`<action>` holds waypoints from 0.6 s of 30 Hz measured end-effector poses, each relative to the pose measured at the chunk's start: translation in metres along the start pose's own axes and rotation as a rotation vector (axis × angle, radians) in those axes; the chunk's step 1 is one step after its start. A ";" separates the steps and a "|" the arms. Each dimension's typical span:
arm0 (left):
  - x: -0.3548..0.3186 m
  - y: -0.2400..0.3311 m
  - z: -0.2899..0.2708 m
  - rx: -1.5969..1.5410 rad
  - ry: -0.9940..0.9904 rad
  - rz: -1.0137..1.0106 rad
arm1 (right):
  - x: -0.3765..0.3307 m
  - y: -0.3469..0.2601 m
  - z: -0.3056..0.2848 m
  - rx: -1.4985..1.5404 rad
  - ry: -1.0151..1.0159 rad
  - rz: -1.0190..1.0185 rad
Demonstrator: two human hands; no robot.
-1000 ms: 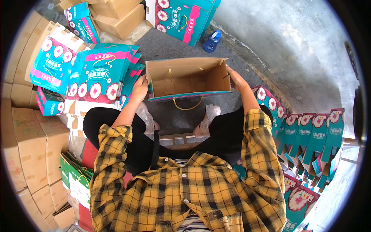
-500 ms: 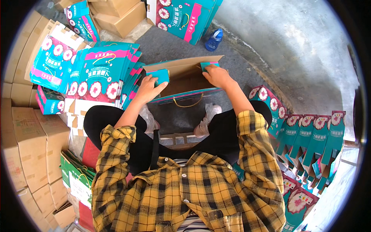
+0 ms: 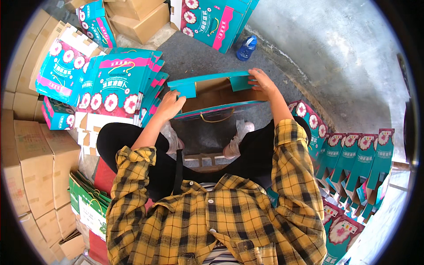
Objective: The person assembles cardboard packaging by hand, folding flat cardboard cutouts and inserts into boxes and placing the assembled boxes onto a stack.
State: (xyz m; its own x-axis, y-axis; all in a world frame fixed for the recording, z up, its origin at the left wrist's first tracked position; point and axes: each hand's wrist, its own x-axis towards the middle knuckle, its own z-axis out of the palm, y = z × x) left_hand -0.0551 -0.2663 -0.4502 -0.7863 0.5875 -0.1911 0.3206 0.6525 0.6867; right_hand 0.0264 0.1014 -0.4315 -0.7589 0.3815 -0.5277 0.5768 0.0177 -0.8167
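A teal cardboard gift box stands open-topped between my feet, its brown inside facing up and a thin yellow cord handle hanging on its near side. Small teal flaps turn inward at both ends, and a teal strip runs along the far rim. My left hand grips the box's left end, thumb and fingers at the edge by the left flap. At the far right corner, my right hand rests with fingers spread against the strip and the right end.
Flat teal-and-pink cartons pile up at the left. Brown cartons stack along the left side, with green bags nearby. Behind stand a blue bottle and more flat cartons. Several teal boxes line the right by the wall.
The far rim's brown flap has folded over, so its teal face shows. My right hand moved from the right flap outward to the far right corner; the left shifted slightly down and left.
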 end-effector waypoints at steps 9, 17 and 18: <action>-0.015 0.016 -0.028 0.132 -0.047 -0.197 | 0.000 0.014 -0.004 -0.931 -0.011 -0.415; -0.010 0.018 -0.017 -0.047 -0.016 -0.124 | -0.004 0.006 0.020 -1.325 0.045 -0.544; -0.009 0.020 -0.018 -0.107 -0.054 -0.148 | -0.004 0.005 0.024 -1.337 0.085 -0.553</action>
State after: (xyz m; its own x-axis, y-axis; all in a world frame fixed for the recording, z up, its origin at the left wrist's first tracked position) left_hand -0.0512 -0.2669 -0.4218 -0.7902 0.5159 -0.3308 0.1434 0.6804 0.7187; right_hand 0.0256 0.0779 -0.4391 -0.9813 0.0918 -0.1692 0.1029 0.9930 -0.0582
